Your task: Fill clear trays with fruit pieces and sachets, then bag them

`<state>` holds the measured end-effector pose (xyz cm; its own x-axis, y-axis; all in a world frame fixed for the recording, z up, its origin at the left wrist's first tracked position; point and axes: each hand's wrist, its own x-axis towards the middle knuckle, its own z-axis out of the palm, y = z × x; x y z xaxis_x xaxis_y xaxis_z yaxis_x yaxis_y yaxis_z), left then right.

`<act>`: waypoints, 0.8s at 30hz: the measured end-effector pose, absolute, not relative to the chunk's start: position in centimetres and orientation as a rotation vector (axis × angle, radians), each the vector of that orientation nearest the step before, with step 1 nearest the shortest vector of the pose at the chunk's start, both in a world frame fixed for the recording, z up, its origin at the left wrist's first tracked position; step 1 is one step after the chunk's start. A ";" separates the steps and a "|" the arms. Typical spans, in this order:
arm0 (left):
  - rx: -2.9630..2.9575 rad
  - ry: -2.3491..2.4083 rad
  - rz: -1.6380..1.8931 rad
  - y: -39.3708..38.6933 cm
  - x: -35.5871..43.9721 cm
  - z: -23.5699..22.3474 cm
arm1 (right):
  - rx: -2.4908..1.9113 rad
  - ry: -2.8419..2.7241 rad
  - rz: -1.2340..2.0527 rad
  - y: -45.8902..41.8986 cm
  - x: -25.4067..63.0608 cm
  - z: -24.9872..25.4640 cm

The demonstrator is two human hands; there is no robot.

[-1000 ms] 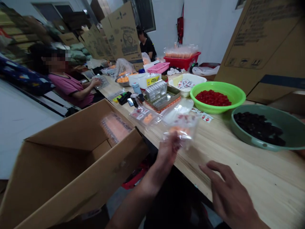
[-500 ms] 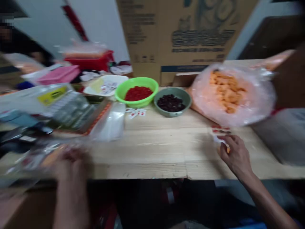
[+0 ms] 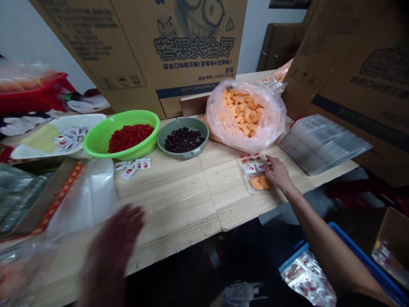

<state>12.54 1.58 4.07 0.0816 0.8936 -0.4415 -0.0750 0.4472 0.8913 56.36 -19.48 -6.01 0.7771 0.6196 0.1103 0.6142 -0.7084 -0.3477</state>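
My right hand (image 3: 278,174) is at the right edge of a small clear plastic tray (image 3: 247,175), its fingers closed on that edge. In the tray's compartments lie red and dark pieces at the back, two small white sachets (image 3: 254,168) with red marks in the middle, and orange pieces (image 3: 259,182) at the front. My left hand (image 3: 119,232), blurred by motion, is over the front left of the table with its fingers stretched out and nothing visible in them. Near it lie flat clear plastic bags (image 3: 87,196).
A green bowl (image 3: 148,147) of red pieces, a grey-green bowl (image 3: 161,147) of dark pieces and an open bag (image 3: 217,123) of orange pieces line the back. Loose sachets (image 3: 129,171) lie before the green bowl. Stacked clear trays (image 3: 322,143) stand right; a blue crate (image 3: 338,234) is below.
The view has swung to the right. My left hand has left the plastic-wrapped pile at the left and moved over the table. My right hand has shifted from above the tray to its right edge.
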 end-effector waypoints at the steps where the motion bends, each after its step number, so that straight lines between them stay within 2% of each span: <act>1: 0.897 1.170 0.721 0.1 15.3 2.8 | -2.581 -0.986 0.040 -19.0 56.1 -6.1; 3: 1.023 0.982 0.440 -3.2 20.9 0.4 | -2.533 -1.072 0.074 -18.3 55.0 -6.4; 5: 1.144 0.889 0.334 -6.1 25.7 -1.6 | -2.466 -1.149 0.089 -17.6 53.4 -6.7; 10: 1.418 0.925 0.395 -8.7 30.6 -4.5 | -2.256 -1.256 0.099 -15.8 48.8 -7.2; 14: 1.486 0.986 0.478 -7.4 27.9 -4.6 | -2.080 -1.256 0.172 -13.9 45.6 -7.7; 19: 1.608 1.175 0.545 -5.3 21.2 -4.5 | -1.931 -1.513 0.177 -9.8 39.4 -8.6; 24: 2.008 1.413 0.561 -3.5 15.9 -4.2 | -2.104 -1.827 0.129 -6.5 32.2 -7.6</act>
